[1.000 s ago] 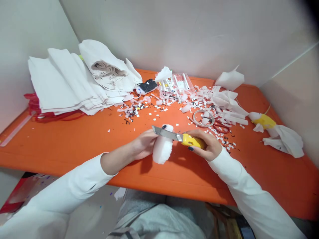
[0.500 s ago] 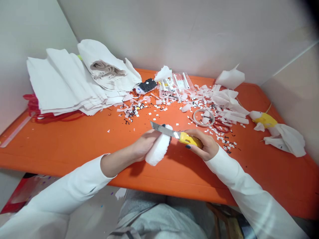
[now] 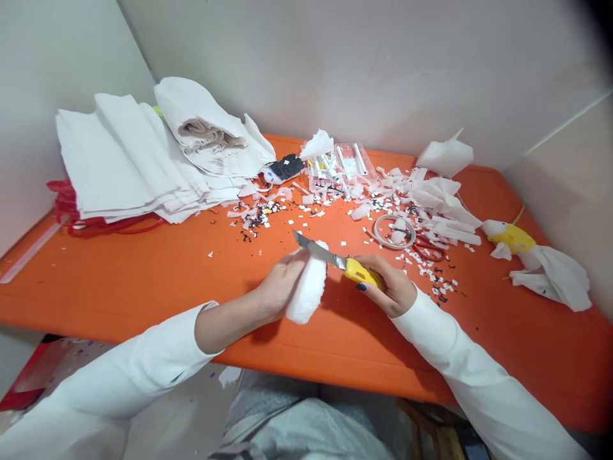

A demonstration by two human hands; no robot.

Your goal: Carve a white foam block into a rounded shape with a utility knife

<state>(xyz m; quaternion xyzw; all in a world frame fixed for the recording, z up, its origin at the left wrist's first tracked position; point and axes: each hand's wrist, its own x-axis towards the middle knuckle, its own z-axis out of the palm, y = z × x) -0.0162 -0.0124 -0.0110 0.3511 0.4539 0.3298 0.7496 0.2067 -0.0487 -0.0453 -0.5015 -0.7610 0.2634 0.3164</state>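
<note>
A white foam piece (image 3: 309, 291), rough along its right edge, is gripped by my left hand (image 3: 282, 285) above the orange table. My left fingertips are hidden behind it. My right hand (image 3: 390, 286) is wrapped around the yellow handle of a utility knife (image 3: 361, 272). Its long metal blade points up and to the left and lies across the upper end of the foam; whether the edge is cutting into it I cannot tell.
Stacked white paper sheets (image 3: 138, 166) fill the back left of the orange table (image 3: 158, 275). Markers in a clear case (image 3: 352, 160), paper scraps, a tape roll (image 3: 393, 231) and red scissors (image 3: 431, 248) lie behind my hands. A yellow-and-white fish-like figure (image 3: 514, 237) rests at right.
The foam piece has turned slightly more upright in my left hand. My right hand keeps its hold on the knife, whose blade stays over the foam's upper end. The view has shifted slightly.
</note>
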